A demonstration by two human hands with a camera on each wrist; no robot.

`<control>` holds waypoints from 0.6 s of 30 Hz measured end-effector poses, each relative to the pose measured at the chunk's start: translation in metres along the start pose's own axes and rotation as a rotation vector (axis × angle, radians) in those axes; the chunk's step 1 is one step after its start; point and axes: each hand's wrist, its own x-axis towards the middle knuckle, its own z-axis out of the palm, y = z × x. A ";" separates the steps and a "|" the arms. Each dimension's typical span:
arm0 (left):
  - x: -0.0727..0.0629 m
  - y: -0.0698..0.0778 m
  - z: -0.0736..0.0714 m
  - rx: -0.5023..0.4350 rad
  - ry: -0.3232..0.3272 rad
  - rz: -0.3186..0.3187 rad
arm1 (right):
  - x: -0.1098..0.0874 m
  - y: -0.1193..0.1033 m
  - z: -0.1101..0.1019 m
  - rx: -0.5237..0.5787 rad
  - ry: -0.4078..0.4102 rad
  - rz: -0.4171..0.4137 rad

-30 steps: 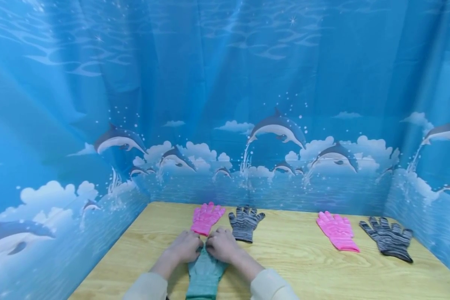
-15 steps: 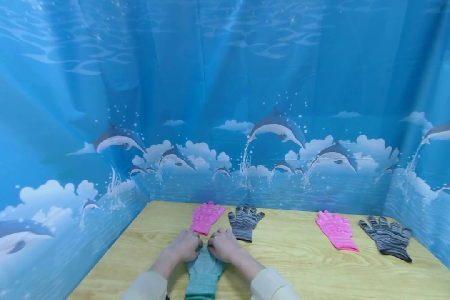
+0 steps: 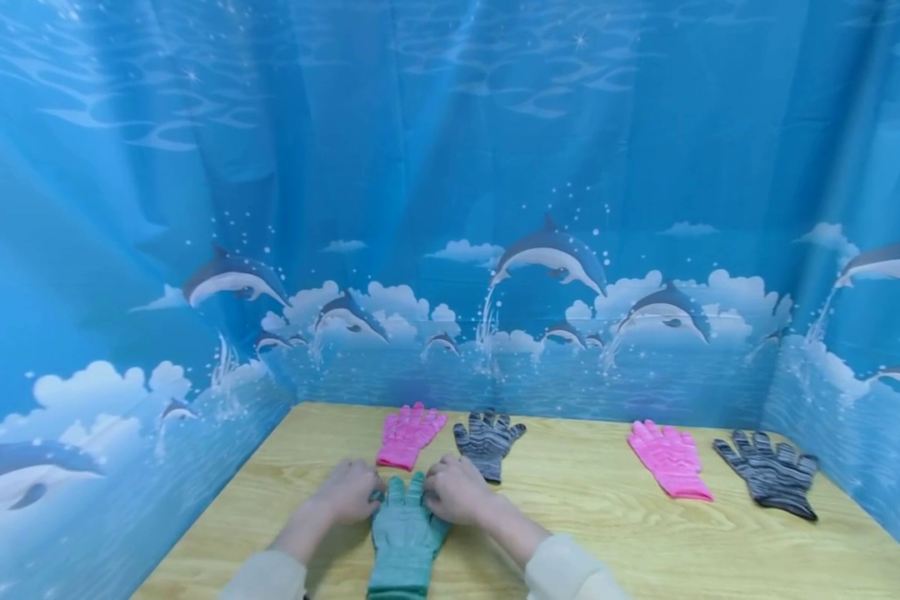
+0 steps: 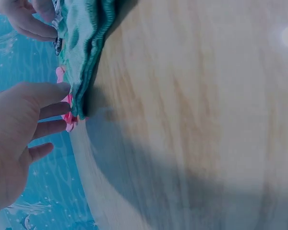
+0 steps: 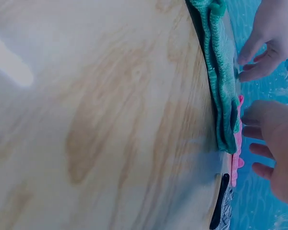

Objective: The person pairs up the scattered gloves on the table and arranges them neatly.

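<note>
A green knit glove (image 3: 407, 542) lies on the table in front of the person, its cuff toward the lower edge of the head view. My left hand (image 3: 354, 492) is at the left side of its fingers, and my right hand (image 3: 456, 490) at the right side. Two glove fingers show between the hands. In the left wrist view, the left hand (image 4: 14, 129) has relaxed fingers, one fingertip right at the edge of the green glove (image 4: 86, 52). From the right wrist camera, the right hand (image 5: 273, 139) shows loosely extended fingers close beside the fabric.
Beyond the hands lie a pink glove (image 3: 411, 437) and a grey striped glove (image 3: 489, 443). Another pink glove (image 3: 671, 460) and another striped glove (image 3: 769, 475) lie at the right of the wooden table (image 3: 570, 517). A blue dolphin-print curtain (image 3: 450, 208) surrounds the table.
The hands have moved apart, the left one leftward and the right one slightly rightward. The green glove's middle fingers, hidden before, now show spread between them.
</note>
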 end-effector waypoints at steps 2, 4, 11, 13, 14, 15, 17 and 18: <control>-0.002 0.001 0.000 -0.012 -0.031 -0.013 | -0.003 0.000 -0.001 -0.010 -0.041 -0.008; -0.004 0.002 0.000 -0.010 -0.046 -0.025 | -0.005 0.000 0.000 -0.011 -0.072 -0.011; -0.009 0.004 -0.002 0.034 -0.034 -0.035 | -0.009 0.000 0.004 0.008 -0.074 -0.016; -0.011 0.005 -0.002 0.059 -0.017 -0.035 | -0.009 0.000 0.005 0.008 -0.068 -0.016; -0.012 0.005 -0.003 0.077 -0.007 -0.033 | -0.010 0.000 0.004 0.008 -0.066 -0.016; -0.012 0.005 -0.003 0.088 0.001 -0.033 | -0.010 0.000 0.004 0.009 -0.065 -0.015; -0.013 0.005 -0.003 0.106 0.011 -0.032 | -0.010 -0.001 0.003 0.006 -0.064 -0.016; -0.013 0.005 -0.002 0.109 0.010 -0.035 | -0.010 -0.001 0.003 0.002 -0.064 -0.018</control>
